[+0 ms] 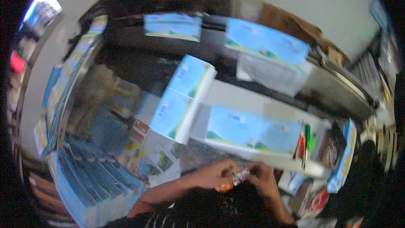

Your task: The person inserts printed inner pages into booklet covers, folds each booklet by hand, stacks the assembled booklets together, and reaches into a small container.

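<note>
Close in front of my body, my left hand point(219, 175) and my right hand point(262, 178) meet with bent fingers. Between their fingertips is a small whitish piece point(241, 176), too blurred to name. A small orange thing point(224, 187) shows just below the fingers of my left hand; its kind is unclear. Beyond the hands lies a long stack of blue-covered printed sheets point(253, 130). An orange-handled tool point(301, 145) and a green tool point(311, 137) rest at its right end. To the left, another blue-covered stack point(179, 97) lies at a slant.
Thick stacks of blue-edged booklets point(95, 185) stand at the lower left. Loose printed pictures point(162, 160) lie near my left forearm. At the back, blue sheets point(173, 27) and a larger blue sheet point(265, 42) sit along a dark ledge. Assorted papers point(310, 196) lie at the lower right.
</note>
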Action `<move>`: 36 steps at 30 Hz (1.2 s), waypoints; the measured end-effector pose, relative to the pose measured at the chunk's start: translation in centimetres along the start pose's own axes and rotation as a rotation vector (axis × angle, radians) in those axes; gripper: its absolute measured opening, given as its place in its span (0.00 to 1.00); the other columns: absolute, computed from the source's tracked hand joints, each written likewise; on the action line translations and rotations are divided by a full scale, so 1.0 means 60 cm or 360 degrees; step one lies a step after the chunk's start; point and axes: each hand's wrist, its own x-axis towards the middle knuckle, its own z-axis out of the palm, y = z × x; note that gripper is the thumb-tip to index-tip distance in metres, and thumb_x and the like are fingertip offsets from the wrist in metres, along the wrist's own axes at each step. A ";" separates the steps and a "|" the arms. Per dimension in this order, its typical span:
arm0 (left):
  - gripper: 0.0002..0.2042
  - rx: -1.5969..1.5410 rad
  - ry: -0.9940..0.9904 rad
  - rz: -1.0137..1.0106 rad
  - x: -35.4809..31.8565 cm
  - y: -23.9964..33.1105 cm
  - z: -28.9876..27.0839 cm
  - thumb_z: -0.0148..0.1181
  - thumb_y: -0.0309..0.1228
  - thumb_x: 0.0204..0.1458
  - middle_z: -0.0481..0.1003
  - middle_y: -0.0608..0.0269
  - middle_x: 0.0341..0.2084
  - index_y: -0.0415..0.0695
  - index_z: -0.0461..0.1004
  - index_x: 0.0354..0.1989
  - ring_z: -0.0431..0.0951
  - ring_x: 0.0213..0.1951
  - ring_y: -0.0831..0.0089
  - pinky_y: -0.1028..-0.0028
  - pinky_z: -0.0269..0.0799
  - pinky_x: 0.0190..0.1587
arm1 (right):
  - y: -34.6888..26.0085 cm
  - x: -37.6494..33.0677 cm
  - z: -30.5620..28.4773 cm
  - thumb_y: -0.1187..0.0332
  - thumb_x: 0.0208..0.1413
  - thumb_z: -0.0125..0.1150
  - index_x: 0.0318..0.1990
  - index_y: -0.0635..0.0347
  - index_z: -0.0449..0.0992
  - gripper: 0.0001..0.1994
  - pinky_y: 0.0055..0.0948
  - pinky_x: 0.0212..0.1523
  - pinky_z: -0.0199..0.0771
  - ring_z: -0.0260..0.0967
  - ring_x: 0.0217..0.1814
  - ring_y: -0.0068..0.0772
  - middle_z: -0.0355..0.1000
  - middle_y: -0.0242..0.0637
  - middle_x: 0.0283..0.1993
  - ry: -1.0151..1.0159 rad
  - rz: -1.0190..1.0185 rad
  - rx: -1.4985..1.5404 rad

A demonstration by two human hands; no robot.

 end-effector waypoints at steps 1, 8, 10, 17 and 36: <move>0.14 0.0175 0.0151 0.0186 0.005 -0.006 0.002 0.57 0.35 0.58 0.71 0.57 0.35 0.44 0.65 0.49 0.73 0.27 0.74 0.73 0.73 0.29 | 0.009 0.010 0.004 0.81 0.47 0.62 0.42 0.63 0.69 0.14 0.28 0.46 0.72 0.70 0.44 0.29 0.72 0.36 0.40 -0.0002 -0.0109 0.0134; 0.14 0.0722 0.0542 0.0691 0.005 0.020 0.016 0.60 0.31 0.54 0.73 0.57 0.37 0.42 0.69 0.47 0.75 0.41 0.69 0.69 0.70 0.43 | -0.007 0.014 0.002 0.72 0.53 0.61 0.45 0.62 0.70 0.12 0.27 0.48 0.67 0.66 0.44 0.23 0.70 0.33 0.40 0.0018 -0.0188 0.0238; 0.14 0.0700 0.0517 0.0685 0.006 0.025 0.021 0.60 0.31 0.54 0.73 0.56 0.38 0.42 0.69 0.47 0.75 0.41 0.68 0.69 0.70 0.44 | 0.005 0.014 -0.003 0.71 0.53 0.60 0.44 0.62 0.71 0.11 0.27 0.49 0.67 0.66 0.44 0.24 0.70 0.33 0.39 0.0014 -0.0223 0.0201; 0.14 0.0543 0.0496 0.0671 0.016 0.014 0.033 0.61 0.31 0.53 0.73 0.55 0.39 0.42 0.69 0.47 0.74 0.42 0.68 0.70 0.69 0.45 | -0.026 0.000 -0.020 0.68 0.54 0.62 0.44 0.59 0.76 0.11 0.30 0.47 0.67 0.68 0.42 0.30 0.71 0.36 0.38 -0.0032 -0.0463 -0.0193; 0.22 0.0433 0.0302 0.0677 0.071 0.019 0.074 0.62 0.26 0.52 0.72 0.54 0.46 0.40 0.65 0.55 0.74 0.47 0.68 0.70 0.71 0.50 | -0.068 -0.109 -0.088 0.60 0.60 0.54 0.55 0.59 0.67 0.19 0.40 0.41 0.71 0.73 0.38 0.45 0.72 0.50 0.39 0.0335 -0.0305 -0.0671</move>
